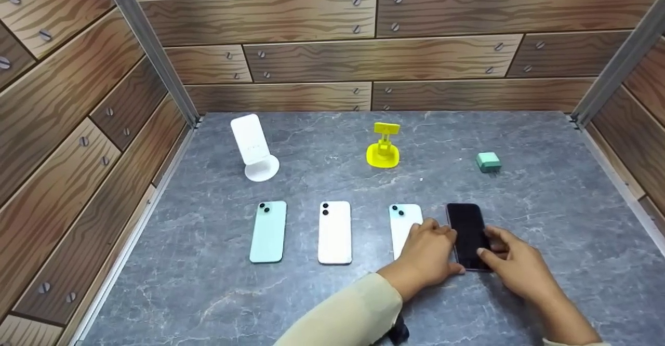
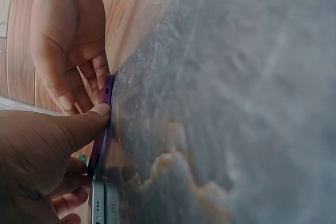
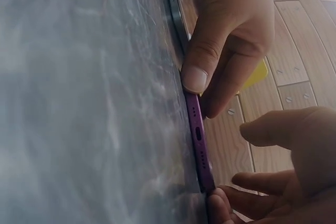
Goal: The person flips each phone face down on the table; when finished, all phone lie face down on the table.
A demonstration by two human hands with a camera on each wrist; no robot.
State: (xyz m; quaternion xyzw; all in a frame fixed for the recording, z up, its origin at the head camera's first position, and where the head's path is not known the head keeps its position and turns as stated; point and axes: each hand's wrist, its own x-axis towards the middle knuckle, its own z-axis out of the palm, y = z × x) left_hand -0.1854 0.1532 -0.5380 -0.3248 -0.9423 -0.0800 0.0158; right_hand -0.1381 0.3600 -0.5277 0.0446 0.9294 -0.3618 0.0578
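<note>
A smartphone [image 1: 467,237] with a black screen facing up lies at the right end of a row of phones. Its purple bottom edge [image 3: 198,132], with the charging port, shows in the right wrist view. My left hand [image 1: 427,255] holds it at the lower left corner, thumb at the bottom end and fingers along the left side. My right hand [image 1: 519,263] is at the right side, fingertips touching that edge and thumb raised above the screen. Partly hidden under my left hand, a pale phone [image 1: 407,221] lies back up.
Farther left lie a white phone [image 1: 334,234] and a mint green phone [image 1: 268,231], backs up. Behind the row stand a white phone stand [image 1: 252,143] and a yellow phone holder [image 1: 383,148]. A small green block [image 1: 488,162] is at the right. Wood-patterned walls [image 1: 311,18] enclose the table.
</note>
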